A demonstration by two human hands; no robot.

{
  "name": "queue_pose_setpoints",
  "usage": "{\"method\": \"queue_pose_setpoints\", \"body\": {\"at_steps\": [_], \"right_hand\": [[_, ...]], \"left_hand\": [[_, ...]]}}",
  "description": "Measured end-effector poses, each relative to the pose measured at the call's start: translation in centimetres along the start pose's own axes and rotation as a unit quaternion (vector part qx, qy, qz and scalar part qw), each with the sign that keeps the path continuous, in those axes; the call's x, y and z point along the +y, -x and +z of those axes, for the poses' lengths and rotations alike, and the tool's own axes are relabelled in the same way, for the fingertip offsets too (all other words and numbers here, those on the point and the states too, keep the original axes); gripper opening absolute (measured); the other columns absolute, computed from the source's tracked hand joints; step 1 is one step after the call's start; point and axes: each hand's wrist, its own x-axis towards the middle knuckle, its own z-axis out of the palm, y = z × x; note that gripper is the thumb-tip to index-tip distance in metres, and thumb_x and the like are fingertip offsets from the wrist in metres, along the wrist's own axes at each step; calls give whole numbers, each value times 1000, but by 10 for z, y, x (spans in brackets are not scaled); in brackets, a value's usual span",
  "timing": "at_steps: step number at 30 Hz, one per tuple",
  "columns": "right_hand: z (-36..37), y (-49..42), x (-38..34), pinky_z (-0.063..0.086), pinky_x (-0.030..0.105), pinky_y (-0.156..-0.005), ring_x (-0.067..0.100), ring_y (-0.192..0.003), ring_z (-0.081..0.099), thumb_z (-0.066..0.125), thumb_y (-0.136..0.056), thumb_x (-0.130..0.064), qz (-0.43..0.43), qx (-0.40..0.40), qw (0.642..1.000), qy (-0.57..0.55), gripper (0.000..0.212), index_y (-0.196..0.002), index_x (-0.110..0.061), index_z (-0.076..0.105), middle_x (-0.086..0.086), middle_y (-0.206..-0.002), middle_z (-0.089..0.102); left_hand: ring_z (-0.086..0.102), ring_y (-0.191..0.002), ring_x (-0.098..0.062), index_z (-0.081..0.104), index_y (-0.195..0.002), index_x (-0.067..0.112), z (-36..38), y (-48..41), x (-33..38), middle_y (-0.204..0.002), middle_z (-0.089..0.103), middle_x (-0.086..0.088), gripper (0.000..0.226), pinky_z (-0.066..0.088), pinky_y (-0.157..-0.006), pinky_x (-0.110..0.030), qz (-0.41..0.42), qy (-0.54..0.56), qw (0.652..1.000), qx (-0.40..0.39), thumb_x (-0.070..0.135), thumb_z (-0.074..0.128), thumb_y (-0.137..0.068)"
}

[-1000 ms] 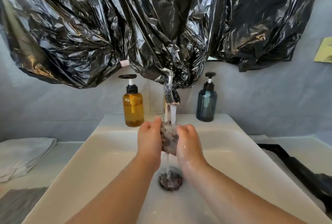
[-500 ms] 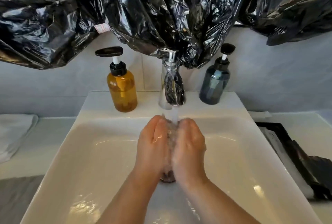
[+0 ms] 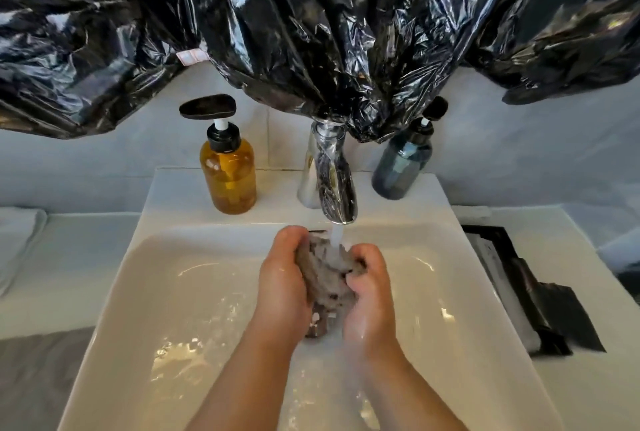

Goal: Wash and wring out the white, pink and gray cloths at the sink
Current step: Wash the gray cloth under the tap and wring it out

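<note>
The fingers (image 3: 292, 240) of the left hand (image 3: 282, 285) curl over the left side of a bunched gray cloth (image 3: 323, 275). The right hand (image 3: 370, 299) curls its own fingers into the right side, so the wad is gripped and squeezed between the two palms. The cloth looks soaked and dark, crumpled into a tight, lumpy ball with a tail hanging below the hands. Water (image 3: 336, 235) falls straight onto its top edge, just beyond the fingertips, from the faucet (image 3: 334, 185) right above them.

This looks like the rinsing step for the gray cloth, with rubbing under the stream and wringing not yet done. The next move probably calls for a firmer grip at each end and a twist in opposite directions, held low over the sink (image 3: 207, 275) so the runoff stays in the basin.

Below the hands the drain (image 3: 317, 330) is partly hidden by the hanging tail. Beyond the fingers, an amber bottle (image 3: 228, 174) stands left of the faucet and a blue bottle (image 3: 401, 167) right of it. Crinkled black plastic (image 3: 311, 32) hangs above both. Far left of the left hand lies a folded white cloth (image 3: 17, 240). Nearer the viewer on that side lies some gray fabric (image 3: 38, 378); I cannot tell what it is. No pink cloth shows.
</note>
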Motion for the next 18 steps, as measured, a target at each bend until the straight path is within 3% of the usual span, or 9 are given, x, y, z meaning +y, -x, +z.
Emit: {"method": "queue_pose_setpoints", "body": {"at_steps": [3, 5, 7, 10, 13, 16, 18], "right_hand": [[12, 6, -6, 41, 18, -52, 4, -58, 47, 48, -80, -28, -96, 20, 990, 97, 17, -70, -14, 45, -12, -62, 49], [14, 1, -9, 39, 16, -51, 2, -53, 44, 47, -82, -25, -121, 34, 984, 126, 19, -65, -16, 45, -13, -55, 49], [15, -8, -13, 37, 20, -51, 4, -51, 42, 49, -83, -20, -110, 35, 983, 146, 23, -61, -19, 45, -12, -51, 47], [13, -28, -17, 30, 28, -52, 10, -52, 36, 50, -85, -16, -41, 43, 978, 198, 35, -51, -22, 39, -8, -50, 38], [0, -44, -20, 35, 29, -56, 19, -52, 45, 48, -86, -22, 24, 40, 987, 151, 37, -49, -22, 44, -3, -50, 46], [-13, -41, -18, 49, 39, -71, 24, -71, 59, 56, -89, -31, 38, 36, 998, 47, 23, -70, -18, 55, 8, -72, 59], [-16, -31, -14, 51, 36, -71, 23, -76, 60, 58, -95, -19, 25, 30, 999, -26, 14, -81, -17, 58, 8, -80, 61]], "left_hand": [[48, -62, -19, 45, -73, 15, 8, 11, -4, -65, 47, -7, 32, 44, -56, -29, 76, -90, 993, -8, 24, 42, -103], [45, -64, -13, 43, -76, 12, 4, 11, -9, -68, 44, -3, 30, 40, -58, -27, 127, -117, 985, -17, 17, 41, -105], [43, -60, -1, 42, -73, 9, 0, 10, -8, -67, 43, 5, 30, 37, -58, -14, 139, -134, 980, -52, 12, 41, -102], [47, -58, 4, 43, -73, 10, -4, 10, -8, -64, 48, 11, 21, 38, -54, -8, 153, -163, 972, -78, 17, 45, -93], [46, -55, 1, 46, -77, 11, -8, 8, -10, -61, 46, 11, 24, 39, -50, -13, 103, -195, 972, -86, 17, 54, -98], [55, -63, -12, 57, -81, 22, -19, -4, -13, -71, 56, 2, 8, 45, -56, -28, 41, -183, 977, -100, 26, 61, -87], [59, -63, -16, 61, -82, 24, -18, -11, -11, -72, 60, -4, 10, 45, -57, -31, 27, -158, 986, -55, 22, 60, -91]]}}
